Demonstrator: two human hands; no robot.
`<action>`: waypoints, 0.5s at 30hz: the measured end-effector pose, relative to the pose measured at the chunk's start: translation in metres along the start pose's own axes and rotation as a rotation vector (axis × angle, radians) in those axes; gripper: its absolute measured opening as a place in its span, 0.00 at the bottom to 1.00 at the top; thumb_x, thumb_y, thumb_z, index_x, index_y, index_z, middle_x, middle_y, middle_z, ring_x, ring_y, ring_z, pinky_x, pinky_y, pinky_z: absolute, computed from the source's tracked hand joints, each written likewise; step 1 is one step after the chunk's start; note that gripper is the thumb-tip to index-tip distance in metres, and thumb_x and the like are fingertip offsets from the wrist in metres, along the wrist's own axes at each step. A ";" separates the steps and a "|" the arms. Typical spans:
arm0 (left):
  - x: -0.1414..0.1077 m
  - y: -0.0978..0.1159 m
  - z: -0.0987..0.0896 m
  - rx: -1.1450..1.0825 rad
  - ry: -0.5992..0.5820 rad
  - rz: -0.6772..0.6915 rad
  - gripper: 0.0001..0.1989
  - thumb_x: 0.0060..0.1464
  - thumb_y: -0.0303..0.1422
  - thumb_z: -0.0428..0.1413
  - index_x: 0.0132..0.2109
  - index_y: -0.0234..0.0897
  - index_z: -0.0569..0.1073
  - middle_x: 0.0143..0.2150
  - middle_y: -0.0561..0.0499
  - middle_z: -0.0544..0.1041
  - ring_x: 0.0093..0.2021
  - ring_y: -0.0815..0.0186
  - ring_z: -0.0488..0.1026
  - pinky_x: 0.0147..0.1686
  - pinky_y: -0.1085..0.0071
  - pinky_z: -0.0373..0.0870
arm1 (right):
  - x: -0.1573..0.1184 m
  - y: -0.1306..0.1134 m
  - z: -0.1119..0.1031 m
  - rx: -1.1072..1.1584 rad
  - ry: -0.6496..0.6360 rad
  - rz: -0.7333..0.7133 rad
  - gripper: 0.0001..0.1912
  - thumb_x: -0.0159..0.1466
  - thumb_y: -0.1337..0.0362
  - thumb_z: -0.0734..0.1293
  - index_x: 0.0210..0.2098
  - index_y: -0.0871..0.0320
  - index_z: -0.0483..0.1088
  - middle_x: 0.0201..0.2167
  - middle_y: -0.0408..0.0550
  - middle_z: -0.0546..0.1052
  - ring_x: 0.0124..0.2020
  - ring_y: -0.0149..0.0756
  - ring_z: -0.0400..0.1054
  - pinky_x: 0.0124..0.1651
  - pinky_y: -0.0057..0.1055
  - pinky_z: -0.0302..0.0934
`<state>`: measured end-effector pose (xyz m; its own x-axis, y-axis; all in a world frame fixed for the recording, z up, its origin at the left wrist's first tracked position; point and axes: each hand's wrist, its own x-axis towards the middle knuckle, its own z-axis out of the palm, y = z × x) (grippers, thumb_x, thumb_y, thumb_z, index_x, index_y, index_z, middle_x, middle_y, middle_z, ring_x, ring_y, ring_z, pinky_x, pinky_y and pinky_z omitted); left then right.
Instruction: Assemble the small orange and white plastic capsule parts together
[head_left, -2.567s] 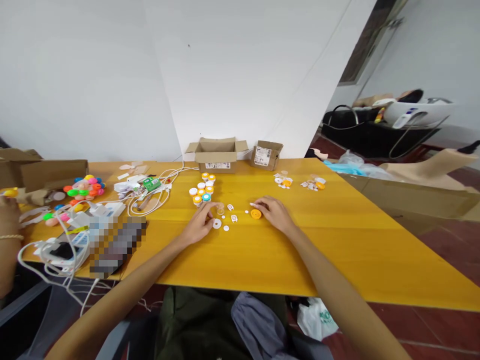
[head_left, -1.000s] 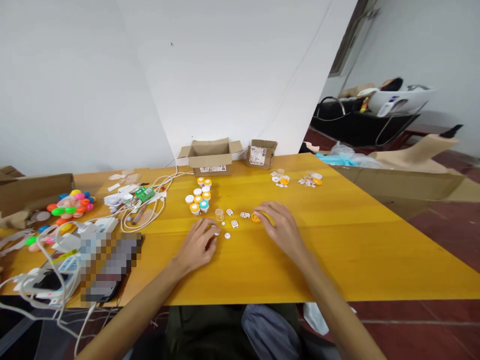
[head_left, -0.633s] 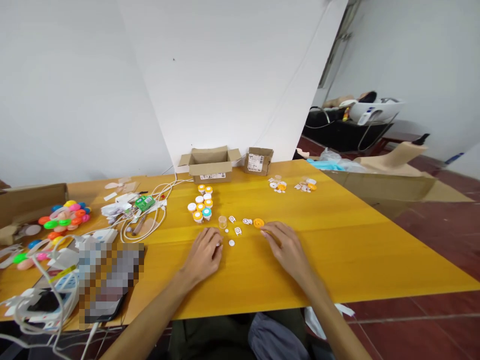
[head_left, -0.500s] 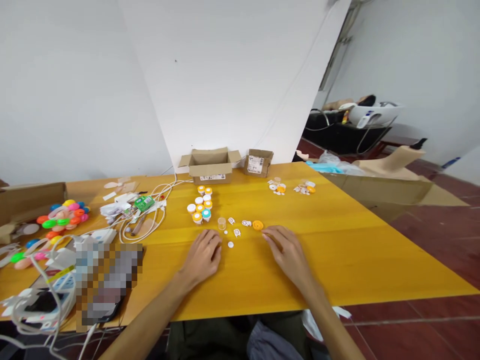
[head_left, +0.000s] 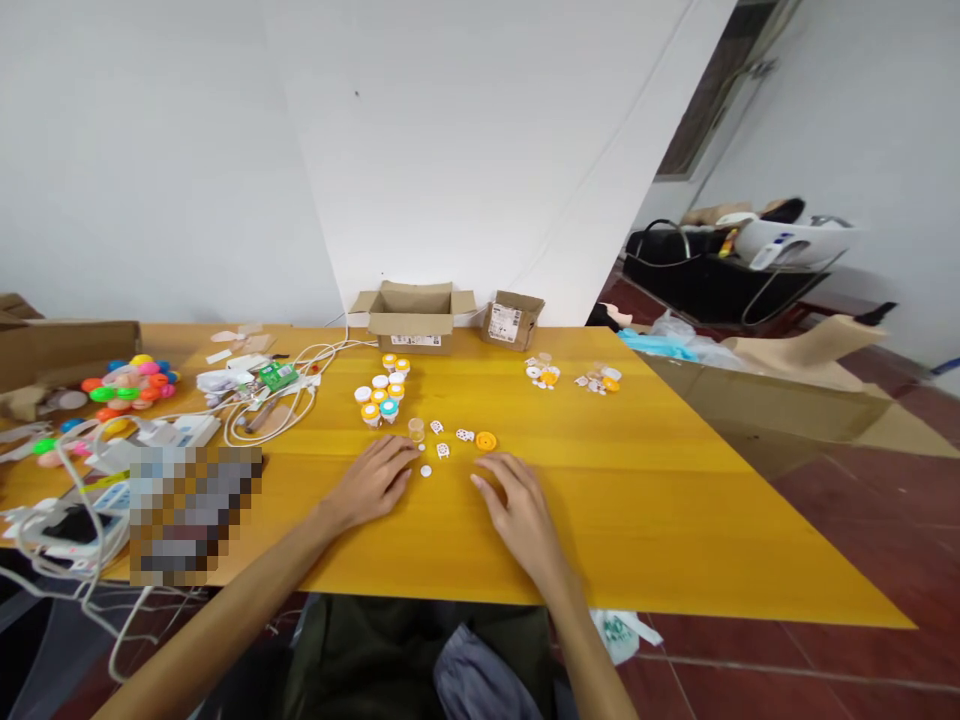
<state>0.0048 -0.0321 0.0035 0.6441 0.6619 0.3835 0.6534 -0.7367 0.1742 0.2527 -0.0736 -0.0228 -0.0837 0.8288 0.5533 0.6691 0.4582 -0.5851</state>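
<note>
My left hand point(head_left: 375, 480) rests on the wooden table, palm down, fingers loosely stretched and holding nothing. Its fingertips are at a tiny white disc point(head_left: 421, 447); whether they touch it I cannot tell. A slightly bigger white disc point(head_left: 426, 471) lies just right of that hand. Nearby stand a clear plastic cup point(head_left: 416, 430) and flat white perforated pieces point(head_left: 443, 451). My right hand point(head_left: 517, 500) is open and empty, with its fingertips just below a round orange cap point(head_left: 486, 441). Another white perforated piece point(head_left: 465, 435) lies left of the cap.
Several small capped containers point(head_left: 382, 392) stand together behind my left hand. Two piles of loose parts point(head_left: 543, 371) lie at the back right. An open cardboard box point(head_left: 411, 320) and a smaller box point(head_left: 513, 321) sit by the wall. Cables, a power strip and colourful balls point(head_left: 131, 385) crowd the left.
The view has shifted, so the table things appear farther left. My left fingertips have come closer to the tiny disc. My right hand has moved left, to below the orange cap.
</note>
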 end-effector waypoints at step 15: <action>-0.003 -0.002 -0.009 -0.085 -0.017 -0.098 0.22 0.53 0.27 0.51 0.56 0.42 0.68 0.54 0.45 0.71 0.57 0.55 0.68 0.59 0.55 0.66 | 0.030 -0.018 0.027 -0.063 -0.202 -0.154 0.11 0.67 0.66 0.61 0.46 0.52 0.73 0.42 0.50 0.75 0.44 0.41 0.71 0.49 0.37 0.67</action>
<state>-0.0025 -0.0338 0.0104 0.5857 0.7331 0.3457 0.6778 -0.6769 0.2871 0.2182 -0.0479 -0.0121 -0.3298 0.8009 0.4999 0.6810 0.5685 -0.4615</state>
